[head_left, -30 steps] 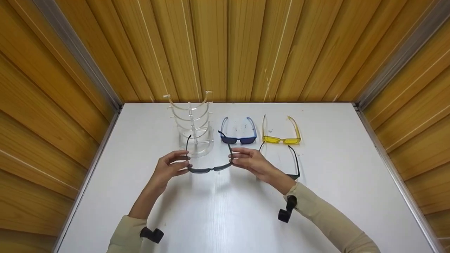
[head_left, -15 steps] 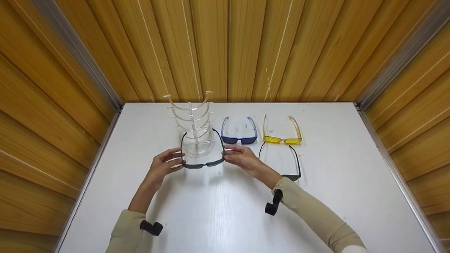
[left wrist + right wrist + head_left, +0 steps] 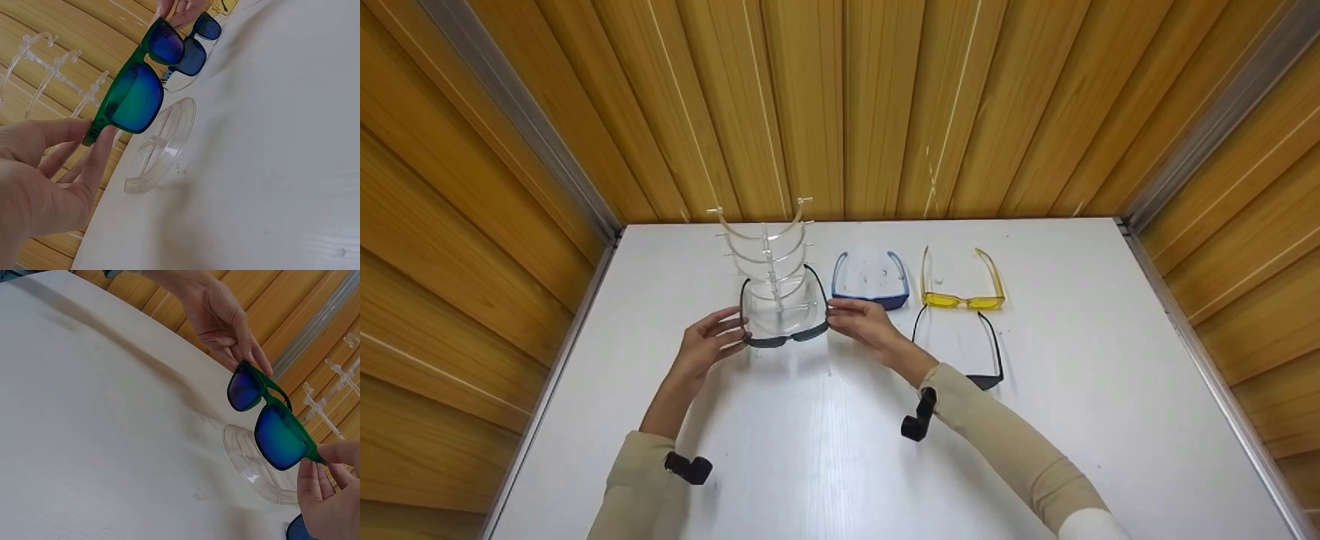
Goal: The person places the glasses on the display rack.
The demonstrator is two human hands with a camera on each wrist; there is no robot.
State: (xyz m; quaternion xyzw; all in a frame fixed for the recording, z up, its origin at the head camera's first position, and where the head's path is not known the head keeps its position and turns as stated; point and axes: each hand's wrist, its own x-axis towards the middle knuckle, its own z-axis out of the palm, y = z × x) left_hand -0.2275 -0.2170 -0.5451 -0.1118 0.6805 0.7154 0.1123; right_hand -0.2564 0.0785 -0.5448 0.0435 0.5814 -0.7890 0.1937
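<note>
Both hands hold one pair of sunglasses (image 3: 769, 342), with a green frame and blue-green mirrored lenses (image 3: 135, 98) in the wrist views. My left hand (image 3: 709, 341) pinches the left hinge corner between thumb and fingers. At the opposite corner, my right hand (image 3: 866, 326) pinches the other hinge. The temples are unfolded and point away from me, one on each side of a clear display stand (image 3: 769, 259) in the head view. Several curved arms branch from the stand's upright post, and its rounded base (image 3: 256, 464) shows below the lenses in the right wrist view.
Right of the stand, blue sunglasses (image 3: 889, 301) lie unfolded on the white table (image 3: 810, 465). Beyond them are yellow glasses (image 3: 960, 301), with black-framed glasses (image 3: 986, 381) nearer, partly behind the right forearm. Wood-patterned panels (image 3: 877, 112) wall in the back and sides.
Both hands have carried the sunglasses leftward and away from me, from in front of the stand to around its lower part in the head view. The other glasses stay put.
</note>
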